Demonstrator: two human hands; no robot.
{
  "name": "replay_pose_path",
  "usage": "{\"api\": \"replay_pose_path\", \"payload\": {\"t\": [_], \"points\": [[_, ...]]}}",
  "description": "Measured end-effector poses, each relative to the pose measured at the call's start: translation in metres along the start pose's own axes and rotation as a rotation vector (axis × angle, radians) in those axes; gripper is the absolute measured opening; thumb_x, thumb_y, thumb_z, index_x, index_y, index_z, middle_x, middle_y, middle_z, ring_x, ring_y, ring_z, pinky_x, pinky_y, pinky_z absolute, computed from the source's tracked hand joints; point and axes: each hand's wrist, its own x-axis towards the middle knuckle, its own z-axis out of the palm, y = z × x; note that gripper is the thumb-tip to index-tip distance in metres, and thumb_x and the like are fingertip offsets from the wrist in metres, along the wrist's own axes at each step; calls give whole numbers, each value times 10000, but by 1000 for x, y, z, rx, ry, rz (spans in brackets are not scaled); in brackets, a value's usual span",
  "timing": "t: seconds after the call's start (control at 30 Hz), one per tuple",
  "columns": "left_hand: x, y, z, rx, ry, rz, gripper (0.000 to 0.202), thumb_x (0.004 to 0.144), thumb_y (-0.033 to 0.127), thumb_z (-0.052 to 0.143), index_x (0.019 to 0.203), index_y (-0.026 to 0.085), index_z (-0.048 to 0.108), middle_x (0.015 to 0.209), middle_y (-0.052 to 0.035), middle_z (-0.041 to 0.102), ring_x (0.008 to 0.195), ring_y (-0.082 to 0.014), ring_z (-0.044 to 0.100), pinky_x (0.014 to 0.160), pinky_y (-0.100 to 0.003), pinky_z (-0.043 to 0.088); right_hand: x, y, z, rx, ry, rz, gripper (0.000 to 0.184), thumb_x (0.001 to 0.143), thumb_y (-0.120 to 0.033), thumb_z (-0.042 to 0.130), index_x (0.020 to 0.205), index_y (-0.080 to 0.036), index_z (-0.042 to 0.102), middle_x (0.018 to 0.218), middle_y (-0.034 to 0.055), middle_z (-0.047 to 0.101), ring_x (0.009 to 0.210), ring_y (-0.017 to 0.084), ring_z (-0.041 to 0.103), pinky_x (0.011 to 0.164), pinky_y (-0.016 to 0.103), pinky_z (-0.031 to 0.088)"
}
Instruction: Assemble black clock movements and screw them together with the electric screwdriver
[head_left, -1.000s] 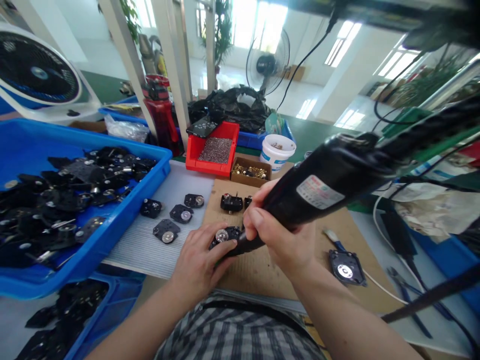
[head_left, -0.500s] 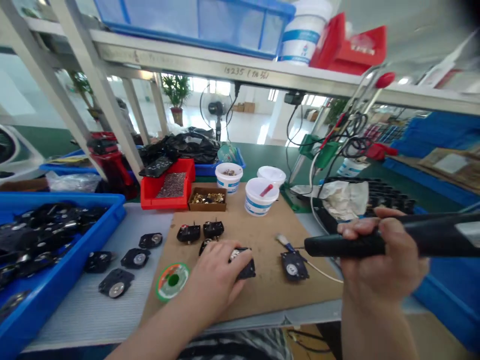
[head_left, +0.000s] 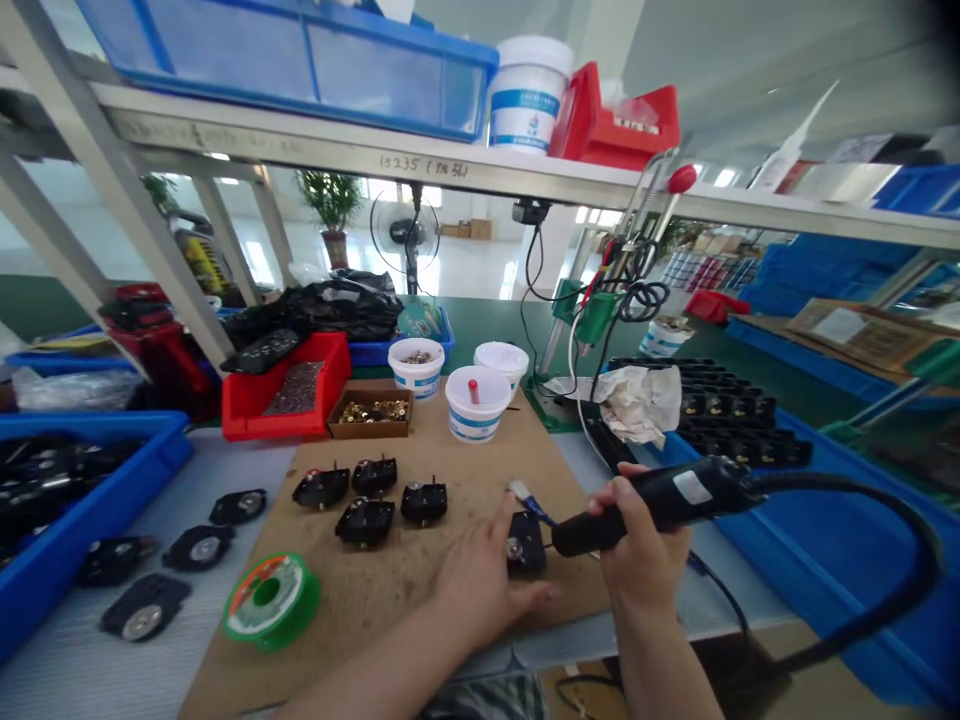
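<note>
My right hand (head_left: 641, 560) is wrapped round a black electric screwdriver (head_left: 675, 500), which points left. Its tip is close to the right edge of a flat black housing (head_left: 529, 545) with a round metal disc; whether they touch I cannot tell. Thumb and forefinger of my left hand (head_left: 480, 570) span that housing from its left side, partly covering it. A brush with a blue handle (head_left: 531, 502) lies just behind. Several similar black housings (head_left: 365, 520) sit further left on the brown cardboard (head_left: 420, 620), with pins pointing up.
A green solder-wire-like spool (head_left: 271, 600) lies at the front left. More housings (head_left: 146, 608) rest beside the blue bin (head_left: 161, 450). Behind are a red bin (head_left: 337, 365), a small box of brass parts (head_left: 371, 428) and white tubs (head_left: 475, 425). A cable (head_left: 892, 600) loops at right.
My left hand has let go of one housing, now with the others on the cardboard, and moved right to another. The screwdriver has come down and left beside it. The view has shifted.
</note>
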Motion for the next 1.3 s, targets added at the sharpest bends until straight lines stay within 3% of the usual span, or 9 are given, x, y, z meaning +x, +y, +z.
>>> {"api": "replay_pose_path", "payload": {"t": [0.13, 0.27, 0.43, 0.57, 0.67, 0.8, 0.97, 1.13, 1.3], "points": [[11, 0, 12, -67, 65, -30, 796, 789, 397, 634, 1469, 124, 326, 1276, -198, 634, 1156, -350, 600, 978, -491, 481, -11, 2, 4, 34, -72, 65, 346, 698, -321, 829, 945, -169, 640, 593, -42, 615, 483, 99, 558, 490, 216, 459], [-5, -15, -3, -110, 103, -5, 780, 728, 241, 622, 1446, 105, 351, 1263, -179, 634, 1158, -313, 588, 1021, -454, 458, -18, -7, 8, 52, -78, 62, 333, 705, -310, 820, 952, -170, 646, 593, -39, 618, 506, 108, 559, 510, 226, 467], [-68, -55, -57, -116, 211, -69, 762, 719, 213, 587, 1429, 178, 312, 1260, -137, 616, 1189, -289, 561, 1055, -482, 424, -30, -27, 22, 64, -134, 15, 314, 706, -293, 787, 957, -170, 643, 597, -27, 615, 527, 122, 563, 536, 244, 480], [-121, -105, -108, -105, 392, -257, 684, 798, 287, 552, 1416, 270, 259, 1228, -89, 636, 1083, -280, 644, 970, -500, 492, -49, -32, 45, 74, -230, 10, 276, 723, -289, 756, 952, -180, 647, 594, -29, 597, 534, 129, 546, 550, 259, 480], [-144, -136, -128, -87, 435, -349, 683, 804, 340, 565, 1413, 253, 267, 1229, -96, 629, 1070, -287, 650, 979, -516, 485, -68, -29, 70, 94, -348, 39, 244, 758, -295, 741, 963, -196, 652, 625, -33, 592, 535, 125, 549, 550, 263, 474], [-151, -155, -126, -59, 393, -336, 680, 805, 278, 561, 1415, 219, 267, 1230, -109, 635, 1076, -285, 646, 987, -520, 482, -94, -23, 104, 133, -520, 88, 210, 808, -279, 723, 993, -216, 648, 690, -36, 588, 544, 108, 565, 547, 257, 466], [-153, -168, -109, -60, 365, -183, 674, 804, 187, 560, 1416, 190, 278, 1368, -163, 550, 1260, -299, 532, 1058, -514, 428, -118, -21, 144, 164, -754, 122, 211, 838, -308, 717, 1014, -235, 628, 685, -45, 589, 521, 101, 570, 531, 255, 477], [-152, -180, -95, -356, 452, -98, 707, 764, 277, 712, 1381, 226, 371, 1377, -153, 530, 1279, -334, 494, 1079, -554, 386, -143, -17, 195, 221, -892, 256, 209, 824, -324, 723, 988, -245, 621, 636, -68, 581, 494, 88, 551, 513, 230, 477], [-142, -180, -84, -540, 484, -64, 555, 777, 275, 727, 1281, 222, 500, 1325, -108, 592, 1245, -293, 529, 1056, -466, 430, -171, -6, 236, 138, -985, 381, 267, 737, -290, 759, 946, -219, 609, 602, -66, 578, 490, 95, 535, 496, 223, 473]]}}
